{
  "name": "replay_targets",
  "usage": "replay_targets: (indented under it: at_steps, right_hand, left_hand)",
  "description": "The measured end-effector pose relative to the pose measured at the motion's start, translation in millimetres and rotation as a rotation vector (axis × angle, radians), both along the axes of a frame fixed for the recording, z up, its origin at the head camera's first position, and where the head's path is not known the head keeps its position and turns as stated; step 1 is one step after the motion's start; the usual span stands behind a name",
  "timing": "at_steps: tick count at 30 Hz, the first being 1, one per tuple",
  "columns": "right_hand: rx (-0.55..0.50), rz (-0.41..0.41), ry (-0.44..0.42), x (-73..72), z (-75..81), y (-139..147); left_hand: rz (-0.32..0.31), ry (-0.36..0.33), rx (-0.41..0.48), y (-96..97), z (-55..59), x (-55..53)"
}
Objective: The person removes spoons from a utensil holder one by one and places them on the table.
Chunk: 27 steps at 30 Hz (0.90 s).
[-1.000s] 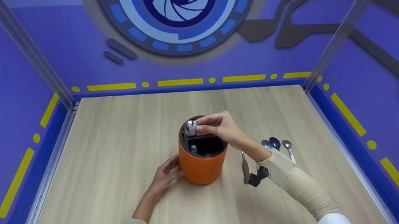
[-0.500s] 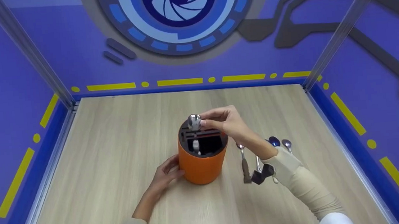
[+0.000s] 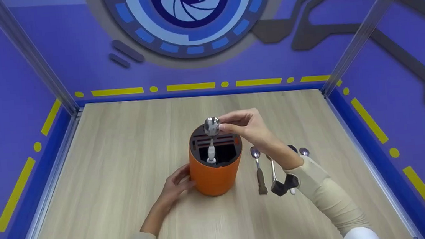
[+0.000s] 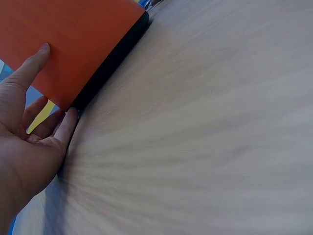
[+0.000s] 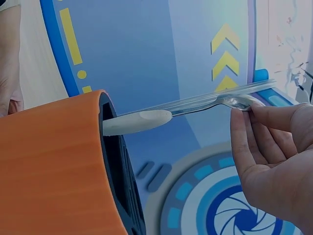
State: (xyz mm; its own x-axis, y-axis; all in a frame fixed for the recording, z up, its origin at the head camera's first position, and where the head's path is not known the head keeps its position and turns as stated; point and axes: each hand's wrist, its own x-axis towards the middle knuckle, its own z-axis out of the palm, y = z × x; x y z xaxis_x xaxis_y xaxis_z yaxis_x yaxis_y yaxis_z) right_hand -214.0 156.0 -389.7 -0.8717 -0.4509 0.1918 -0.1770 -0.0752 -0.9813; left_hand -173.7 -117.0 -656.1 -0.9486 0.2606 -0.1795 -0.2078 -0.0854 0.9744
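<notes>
An orange cylindrical utensil holder [image 3: 214, 180] with a black slotted top stands upright on the table. My right hand [image 3: 251, 130] pinches the metal bowl of a spoon [image 3: 211, 126] between thumb and fingers above the holder. The spoon's pale handle [image 5: 139, 121] points down, its lower end inside the holder's large opening. Against the holder's lower left side rests my left hand [image 3: 176, 185]; in the left wrist view its thumb lies extended along the orange wall [image 4: 73, 39], with the other fingers near the base.
Right of the holder lies a spoon with a brown handle [image 3: 261, 180]. Several more spoons lie beside it, partly hidden by my right forearm, including one with a metal bowl [image 3: 304, 151]. Blue walls [image 3: 178, 76] enclose the wooden table [image 3: 130, 142] at the back and sides.
My right hand has risen and shifted slightly right, drawing the spoon upward so more of its pale handle shows. The left hand has stayed at the holder.
</notes>
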Motion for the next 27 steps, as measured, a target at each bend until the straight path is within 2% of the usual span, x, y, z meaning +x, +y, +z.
replay_targets:
  at_steps: [7, 13, 19, 27]
  right_hand:
    - [-0.041, -0.013, 0.030, 4.4, 11.1, 3]
    - [-0.082, -0.055, 0.084, 7.7, 19.7, 7]
    - [-0.137, -0.089, 0.091, 10.0, 26.5, 13]
    - [-0.145, -0.115, 0.102, 11.2, 36.8, 27]
  left_hand:
    - [0.007, -0.013, -0.005, -0.2, -0.5, 0.1]
    - [0.013, 0.016, -0.005, -0.4, 0.1, 0.6]
    - [0.015, 0.023, -0.006, -1.0, -0.2, -0.4]
    - [0.002, 0.024, -0.010, -1.8, -1.6, -0.2]
